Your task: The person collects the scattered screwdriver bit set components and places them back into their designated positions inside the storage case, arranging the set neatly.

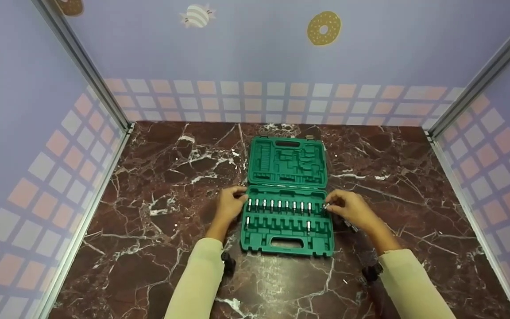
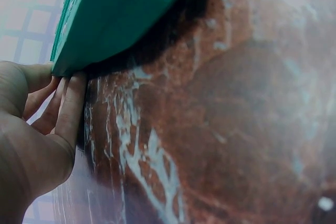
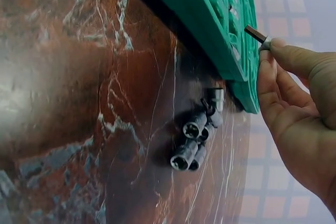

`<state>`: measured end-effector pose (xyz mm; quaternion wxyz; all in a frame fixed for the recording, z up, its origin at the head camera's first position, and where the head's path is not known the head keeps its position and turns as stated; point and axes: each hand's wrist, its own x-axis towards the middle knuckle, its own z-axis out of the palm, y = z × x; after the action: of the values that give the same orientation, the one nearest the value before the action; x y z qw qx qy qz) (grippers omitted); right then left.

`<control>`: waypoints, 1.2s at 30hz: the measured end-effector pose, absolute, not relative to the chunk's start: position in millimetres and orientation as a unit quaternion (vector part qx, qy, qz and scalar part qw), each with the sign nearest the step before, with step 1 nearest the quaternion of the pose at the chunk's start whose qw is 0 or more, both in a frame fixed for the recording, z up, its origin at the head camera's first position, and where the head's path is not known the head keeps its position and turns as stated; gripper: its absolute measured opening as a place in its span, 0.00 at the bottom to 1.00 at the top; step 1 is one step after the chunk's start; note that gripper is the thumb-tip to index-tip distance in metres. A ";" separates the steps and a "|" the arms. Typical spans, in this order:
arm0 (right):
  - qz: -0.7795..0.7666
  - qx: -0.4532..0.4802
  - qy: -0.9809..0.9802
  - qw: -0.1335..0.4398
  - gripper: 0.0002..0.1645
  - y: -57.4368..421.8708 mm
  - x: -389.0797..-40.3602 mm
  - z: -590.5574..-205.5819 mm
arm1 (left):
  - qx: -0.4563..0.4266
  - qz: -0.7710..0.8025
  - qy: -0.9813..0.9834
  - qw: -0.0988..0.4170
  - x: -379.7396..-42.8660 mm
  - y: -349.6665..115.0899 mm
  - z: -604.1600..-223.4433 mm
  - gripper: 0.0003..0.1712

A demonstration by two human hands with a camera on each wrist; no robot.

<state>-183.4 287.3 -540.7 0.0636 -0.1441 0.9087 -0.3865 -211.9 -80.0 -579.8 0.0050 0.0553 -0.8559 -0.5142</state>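
A green tool case point(image 1: 287, 188) lies opened flat on the marbled table. Its near half holds a row of chrome bit sockets point(image 1: 279, 205), plus one at each end of the row below. My left hand point(image 1: 229, 204) grips the case's left edge; in the left wrist view its thumb and fingers point(image 2: 71, 106) meet at the case's corner. Between thumb and fingertips, my right hand point(image 1: 351, 210) pinches a bit socket point(image 3: 261, 39) over the right end of the upper row. The right wrist view shows its dark shaft pointing toward the case.
Several loose sockets point(image 3: 191, 129) lie in a cluster on the table by the case's right side, partly behind my right forearm in the head view. The lid half point(image 1: 288, 160) has moulded recesses. Patterned walls point(image 1: 277, 102) enclose the table at the back and both sides.
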 end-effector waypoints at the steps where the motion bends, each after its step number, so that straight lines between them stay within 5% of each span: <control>1: -0.383 -0.145 0.910 0.064 0.08 285.8 -184.2 -540.7 | 0.055 -0.514 -0.856 0.004 -211.8 -80.1 -580.1 0.11; 29: -0.310 -0.169 0.934 0.056 0.04 260.2 -197.1 -548.2 | 0.058 -0.529 -0.847 -0.012 -210.8 -78.9 -578.8 0.12; 36: -0.297 -0.137 0.944 0.053 0.10 255.8 -198.8 -547.6 | 0.054 -0.532 -0.845 -0.007 -210.6 -79.8 -579.8 0.12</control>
<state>-198.8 255.8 -547.6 0.0526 -0.1373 0.9436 -0.2966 -210.6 -79.8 -579.8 -0.0065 0.0544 -0.8448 -0.5322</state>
